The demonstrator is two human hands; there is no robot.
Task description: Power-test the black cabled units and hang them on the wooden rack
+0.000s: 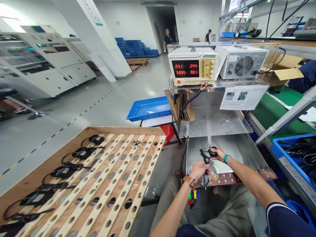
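My left hand [198, 169] is closed round a black cable [204, 156] just above a brown contact strip [229, 178] that crosses the steel tray [235, 144]. My right hand [218, 154], a teal band on its wrist, pinches a small round black part [212, 151] at the cable's other end. Both hands hover over the tray, close together. Coloured plugs [194, 195] hang below my left wrist, which wears a brown-strapped watch.
A wooden rack [108, 184] with rows of holes lies at left, several black adapters [82, 153] along its left side. A power supply [192, 65] with red digits and a fan unit [242, 61] stand on the shelf. Blue bins [148, 107] sit behind and at right. Two people stand far back.
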